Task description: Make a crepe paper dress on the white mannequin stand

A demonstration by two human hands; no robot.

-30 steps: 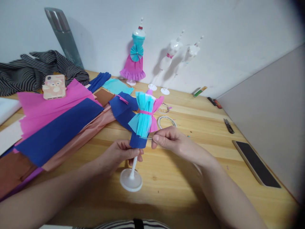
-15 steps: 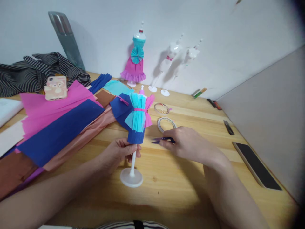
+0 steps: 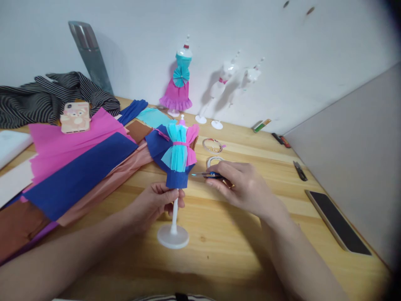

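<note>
A small dress-form mannequin (image 3: pixel 174 230) on a white stand is upright in front of me, dressed in a blue paper skirt (image 3: pixel 176 179) with a large turquoise and pink paper bow (image 3: pixel 177 148) over it. My left hand (image 3: pixel 163 197) is closed round the stand's white pole, just under the skirt hem. In my right hand (image 3: pixel 239 182) is a pair of dark-handled scissors (image 3: pixel 214 175); their blades point left, close to the skirt's right edge. Whether the tips touch the paper I cannot tell.
Crepe paper sheets (image 3: pixel 81 173) and a phone in a bear case (image 3: pixel 75 118) lie at left. Behind stand a dressed mannequin (image 3: pixel 178 92) and two white ones (image 3: pixel 222 85). Tape rolls (image 3: pixel 213 145), a utility knife (image 3: pixel 300 170) and a dark-screened phone (image 3: pixel 336 221) lie at right.
My right hand has brought the scissors left and slightly up, nearer the skirt, and the blades look closer together. My left hand still holds the pole, with the bow shifted slightly left.
</note>
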